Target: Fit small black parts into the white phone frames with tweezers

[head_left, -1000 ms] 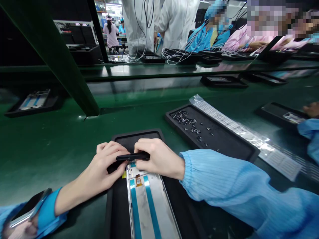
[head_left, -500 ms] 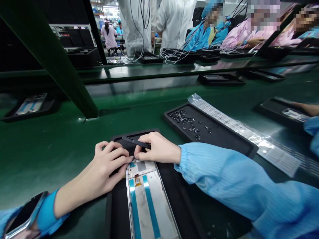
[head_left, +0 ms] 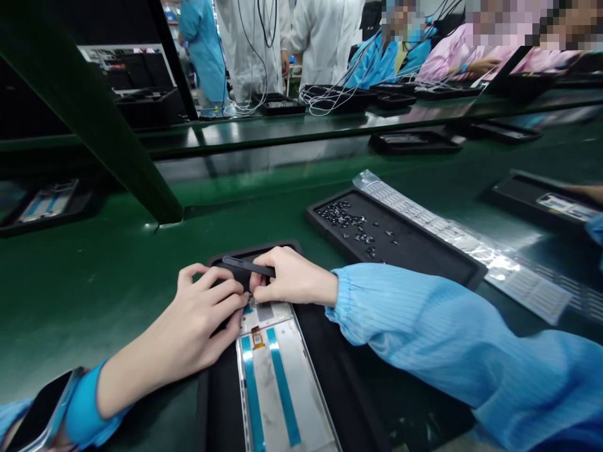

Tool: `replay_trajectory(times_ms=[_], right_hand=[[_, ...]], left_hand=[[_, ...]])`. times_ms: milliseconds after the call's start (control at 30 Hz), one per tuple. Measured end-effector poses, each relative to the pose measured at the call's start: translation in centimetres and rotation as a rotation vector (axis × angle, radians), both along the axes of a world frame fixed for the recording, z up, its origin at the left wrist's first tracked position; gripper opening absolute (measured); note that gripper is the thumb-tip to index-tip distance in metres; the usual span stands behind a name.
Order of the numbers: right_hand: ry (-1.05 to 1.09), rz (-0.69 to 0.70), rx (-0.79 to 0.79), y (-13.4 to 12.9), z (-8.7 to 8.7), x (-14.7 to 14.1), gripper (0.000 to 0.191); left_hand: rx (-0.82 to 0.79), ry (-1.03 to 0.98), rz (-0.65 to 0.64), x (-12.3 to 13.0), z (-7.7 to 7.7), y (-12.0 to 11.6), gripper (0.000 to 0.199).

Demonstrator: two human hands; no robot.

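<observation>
A silver phone frame (head_left: 301, 383) with two blue strips and an orange flex cable (head_left: 257, 339) lies in a black tray (head_left: 219, 408). My left hand (head_left: 207, 314) is bent over the frame's top left corner, thumb along its edge and fingertips at the top. Across the corner from it, my right hand (head_left: 292, 276) has thumb and fingertips pinched at the frame's top end. A slim black tool, apparently tweezers (head_left: 245, 265), is tucked in that hand, its rounded end pointing left. Whatever small part lies between the fingertips is hidden.
To the right stands a black tray (head_left: 424, 251) with many small black parts (head_left: 343, 216), beside a clear plastic strip (head_left: 452, 242). A green post (head_left: 141, 169) rises at left. Further trays hold phone frames, and a co-worker's hand (head_left: 586, 191) shows at far right.
The tool in my right hand has shifted slightly left and up. Both hands stay at the frame's top end. A person in blue has come into view at the back.
</observation>
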State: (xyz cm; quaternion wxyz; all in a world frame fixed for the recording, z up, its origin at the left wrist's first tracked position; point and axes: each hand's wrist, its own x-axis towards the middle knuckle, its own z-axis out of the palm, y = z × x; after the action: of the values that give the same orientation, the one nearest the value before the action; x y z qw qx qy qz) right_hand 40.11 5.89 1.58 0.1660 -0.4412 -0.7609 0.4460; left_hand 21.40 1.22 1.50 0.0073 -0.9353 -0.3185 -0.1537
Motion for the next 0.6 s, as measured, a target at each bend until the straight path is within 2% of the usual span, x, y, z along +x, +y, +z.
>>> replay_trajectory(times_ms=[133, 200, 333, 400, 500, 600], right_hand=[[0.055, 0.01, 0.012, 0.0, -0.4, 0.1, 0.005], [0.138, -0.058, 0.03, -0.1, -0.7, 0.2, 0.007], [0.39, -0.32, 0.06, -0.7, -1.3, 0.4, 0.048], [0.445, -0.366, 0.058, -1.1, -1.4, 0.5, 0.058], [0.495, -0.297, 0.066, -1.5, -1.3, 0.6, 0.045], [0.495, -0.162, 0.194, -1.6, -1.4, 0.6, 0.02]], left_hand=[[0.049, 0.02, -0.011, 0.2, 0.1, -0.1, 0.021], [0.036, -0.003, -0.017, 0.0, -0.1, 0.1, 0.019], [-0.032, -0.134, -0.036, -0.4, -0.8, 0.4, 0.018], [-0.044, -0.201, -0.038, -0.4, -1.0, 0.5, 0.016], [-0.051, -0.248, -0.014, -0.3, -1.1, 0.4, 0.012], [-0.065, -0.254, 0.011, -0.2, -1.1, 0.3, 0.012]])
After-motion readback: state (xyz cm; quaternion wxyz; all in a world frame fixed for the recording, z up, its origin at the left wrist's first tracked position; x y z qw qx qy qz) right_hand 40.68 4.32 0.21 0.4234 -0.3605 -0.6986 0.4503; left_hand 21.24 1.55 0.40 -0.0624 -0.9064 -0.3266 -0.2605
